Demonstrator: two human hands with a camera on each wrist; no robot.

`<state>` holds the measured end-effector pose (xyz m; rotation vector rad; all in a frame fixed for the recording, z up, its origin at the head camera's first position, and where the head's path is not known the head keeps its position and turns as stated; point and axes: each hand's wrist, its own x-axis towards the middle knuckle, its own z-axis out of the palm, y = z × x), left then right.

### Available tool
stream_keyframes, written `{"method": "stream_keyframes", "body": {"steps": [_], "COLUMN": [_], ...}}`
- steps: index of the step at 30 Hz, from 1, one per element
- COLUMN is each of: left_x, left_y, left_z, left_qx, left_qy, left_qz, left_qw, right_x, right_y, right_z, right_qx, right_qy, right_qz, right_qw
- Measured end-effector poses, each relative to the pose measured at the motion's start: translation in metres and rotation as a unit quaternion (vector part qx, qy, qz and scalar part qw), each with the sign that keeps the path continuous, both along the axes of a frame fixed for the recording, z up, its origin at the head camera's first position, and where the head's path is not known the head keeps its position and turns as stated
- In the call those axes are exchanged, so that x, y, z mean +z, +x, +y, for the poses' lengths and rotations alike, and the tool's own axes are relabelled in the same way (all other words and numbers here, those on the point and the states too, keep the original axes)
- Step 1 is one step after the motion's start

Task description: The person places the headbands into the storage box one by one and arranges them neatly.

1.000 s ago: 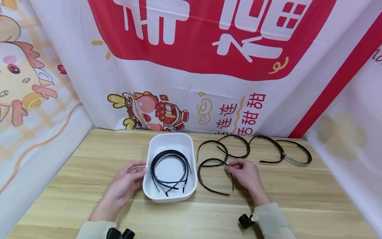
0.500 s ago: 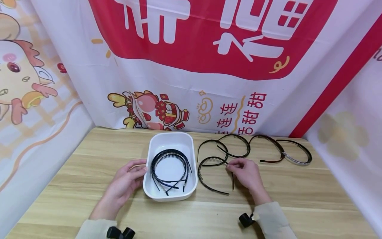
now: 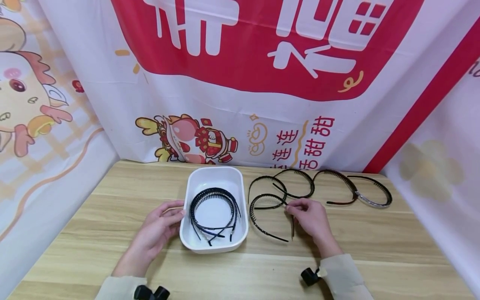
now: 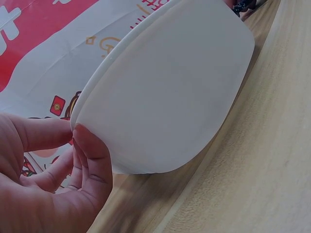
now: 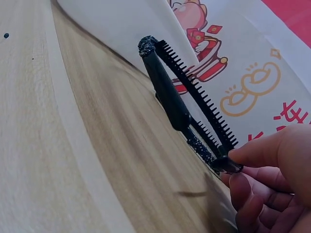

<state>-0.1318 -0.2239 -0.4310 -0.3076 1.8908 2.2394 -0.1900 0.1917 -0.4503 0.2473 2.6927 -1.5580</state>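
My left hand [image 3: 159, 229] holds the left side of a white plastic tub [image 3: 245, 227]; in the left wrist view its thumb and fingertip pinch the rim, and the tub's smooth outer wall [image 4: 165, 92] fills the middle. Several black headbands [image 3: 198, 197] lie nested in the tub, ends crossing toward the near side. To the right of it, my right hand [image 3: 310, 218] pinches one end of a black toothed headband [image 3: 251, 214] between thumb and fingers. The right wrist view shows this headband [image 5: 167, 94] raised on a slant, with comb teeth and a speckled, glittery surface.
Behind the right hand lie more headbands: one overlapped by the held headband in the head view, one at the back [image 3: 312, 187], a brown-black one [image 3: 348, 185] and one with a silvery section [image 3: 371, 203]. A printed cloth [image 3: 225, 91] hangs behind the wooden table [image 3: 93, 233].
The held headband has tilted up a little, its toothed arc and free end rising slightly off where they were. The left hand and the tub stay in place.
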Motion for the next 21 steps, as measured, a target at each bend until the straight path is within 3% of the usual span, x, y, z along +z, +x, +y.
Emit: {"method": "stream_keyframes", "body": {"steps": [21], "left_x": [0.002], "left_y": [0.001], "left_z": [0.002], "left_qx": [0.005], "left_qy": [-0.006], "left_qz": [-0.004], "left_qw": [1.0000], "right_x": [0.010], "right_y": [0.001], "right_z": [-0.006], "right_qx": [-0.024], "right_qy": [-0.105], "right_qz": [-0.038], "right_qw": [0.994]}}
